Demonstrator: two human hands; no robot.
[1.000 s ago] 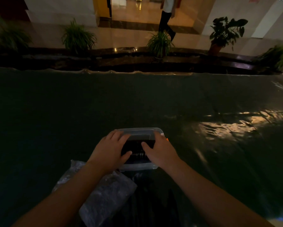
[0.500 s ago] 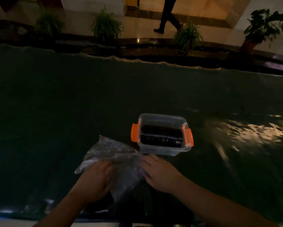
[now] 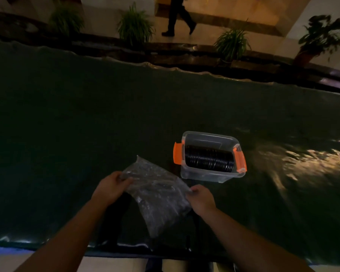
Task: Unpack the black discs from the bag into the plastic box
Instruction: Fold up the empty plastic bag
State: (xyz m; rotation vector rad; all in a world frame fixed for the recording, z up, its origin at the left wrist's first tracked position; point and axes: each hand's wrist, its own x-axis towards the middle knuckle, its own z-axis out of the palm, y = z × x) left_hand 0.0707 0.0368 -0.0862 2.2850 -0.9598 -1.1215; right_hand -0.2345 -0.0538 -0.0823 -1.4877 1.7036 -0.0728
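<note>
A clear plastic box (image 3: 202, 176) with orange side latches stands on the dark table, right of centre. A row of black discs (image 3: 209, 160) stands on edge inside it. In front and to the left of the box is a crinkled clear plastic bag (image 3: 155, 193), lifted slightly above the table. My left hand (image 3: 111, 188) pinches its left edge and my right hand (image 3: 200, 199) grips its right edge. Whether any discs remain in the bag cannot be made out in the dim light.
A dark green cloth covers the table (image 3: 67, 124), its near edge (image 3: 47, 244) just below my forearms. Beyond the far edge are potted plants (image 3: 134, 26) and a person's legs (image 3: 177, 16) walking on a lit floor.
Both hands left the box, moved back to the bag and picked it up by its edges. The view shifted, so the box now sits further right.
</note>
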